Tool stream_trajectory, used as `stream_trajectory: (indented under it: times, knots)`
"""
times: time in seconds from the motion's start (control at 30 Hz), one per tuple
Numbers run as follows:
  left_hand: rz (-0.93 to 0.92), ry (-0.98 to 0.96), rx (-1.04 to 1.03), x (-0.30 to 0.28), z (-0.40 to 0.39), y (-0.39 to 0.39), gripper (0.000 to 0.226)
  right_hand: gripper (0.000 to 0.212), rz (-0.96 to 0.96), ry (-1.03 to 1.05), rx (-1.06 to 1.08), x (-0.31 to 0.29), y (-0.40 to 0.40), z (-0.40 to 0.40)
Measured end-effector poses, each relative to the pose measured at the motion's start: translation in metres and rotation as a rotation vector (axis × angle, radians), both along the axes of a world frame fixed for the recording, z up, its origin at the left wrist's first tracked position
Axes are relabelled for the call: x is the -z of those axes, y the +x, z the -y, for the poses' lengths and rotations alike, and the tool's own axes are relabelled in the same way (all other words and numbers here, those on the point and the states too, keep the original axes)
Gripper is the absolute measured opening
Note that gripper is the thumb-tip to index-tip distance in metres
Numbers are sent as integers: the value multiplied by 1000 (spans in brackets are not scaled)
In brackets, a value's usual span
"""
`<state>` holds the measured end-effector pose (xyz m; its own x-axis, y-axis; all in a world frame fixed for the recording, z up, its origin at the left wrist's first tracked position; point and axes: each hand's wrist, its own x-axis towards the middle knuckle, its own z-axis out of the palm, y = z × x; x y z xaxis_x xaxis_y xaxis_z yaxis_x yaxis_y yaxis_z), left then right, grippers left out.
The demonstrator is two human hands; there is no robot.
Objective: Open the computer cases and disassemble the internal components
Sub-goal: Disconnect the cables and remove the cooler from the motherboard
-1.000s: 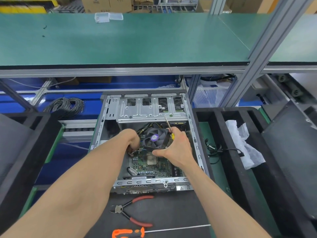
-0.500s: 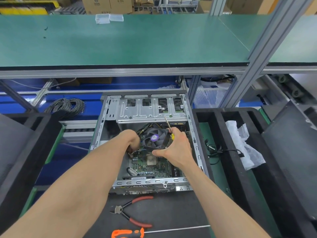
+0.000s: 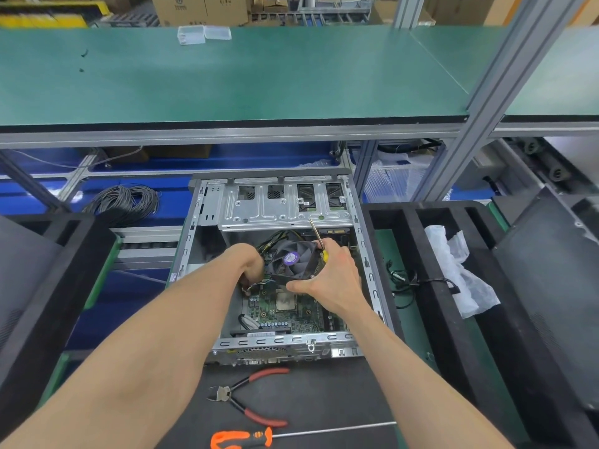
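1. The open computer case (image 3: 364, 254) lies flat on the bench between two black foam trays, its circuit board (image 3: 291, 314) exposed.
2. My right hand (image 3: 334, 280) grips the cooling fan (image 3: 291, 262), tilted above the board, and also holds a yellow-handled screwdriver (image 3: 317, 236).
3. My left hand (image 3: 249, 264) reaches in beside the fan; its grip I cannot tell.
4. Red-handled cutters (image 3: 246, 395) and an orange screwdriver (image 3: 246, 438) lie near the case.

left hand (image 3: 251, 265) fingers hidden; orange screwdriver (image 3: 241, 438) handle cut off.
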<state>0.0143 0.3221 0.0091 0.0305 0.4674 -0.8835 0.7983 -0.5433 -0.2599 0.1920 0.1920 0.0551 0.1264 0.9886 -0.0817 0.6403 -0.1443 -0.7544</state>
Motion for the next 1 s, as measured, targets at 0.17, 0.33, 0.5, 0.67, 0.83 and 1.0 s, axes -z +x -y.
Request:
stream_trajectory:
  times: [0.17,0.33,0.5,0.67,0.83,1.0]
  knots:
    - [17,-22,-61,1,-2,-3,35,75,-3,12,-7,1,0,1]
    - [40,10,-62,1,-2,-4,36,75,-16,14,-3,0,0,1]
    - [24,-11,-83,1,-3,-4,33,75,-13,14,-6,0,0,0]
    - [16,35,-63,0,0,-4,27,74,-11,28,-8,-1,0,1]
    - [12,27,-60,-1,0,-3,24,75,0,18,-11,1,0,-1]
    - [34,-17,-117,-5,1,-1,26,75,10,36,-11,0,0,1]
